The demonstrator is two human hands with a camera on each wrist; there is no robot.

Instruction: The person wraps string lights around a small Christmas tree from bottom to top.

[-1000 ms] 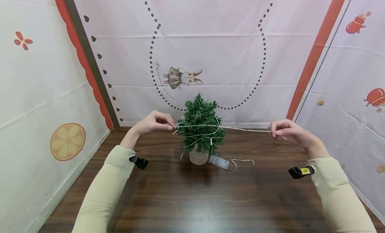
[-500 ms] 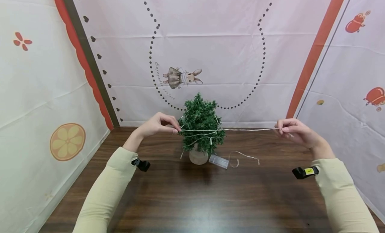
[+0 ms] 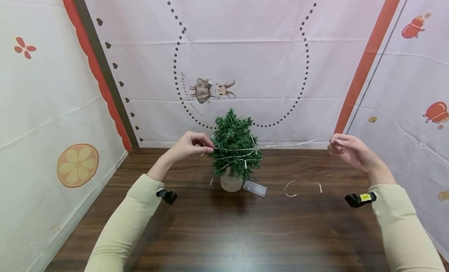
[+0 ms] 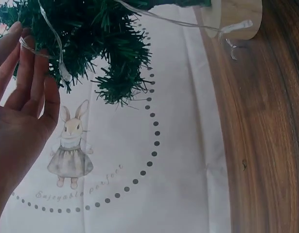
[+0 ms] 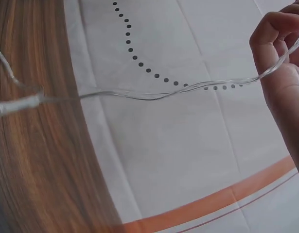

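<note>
Whitish wire point(image 5: 193, 87) (thin, twisted) crosses a bushy green tree point(image 3: 233, 132), left hand point(image 3: 189, 145) and right hand point(image 3: 352, 150) pinching the strand

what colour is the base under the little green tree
The base is pale beige, best seen in the left wrist view.
</note>
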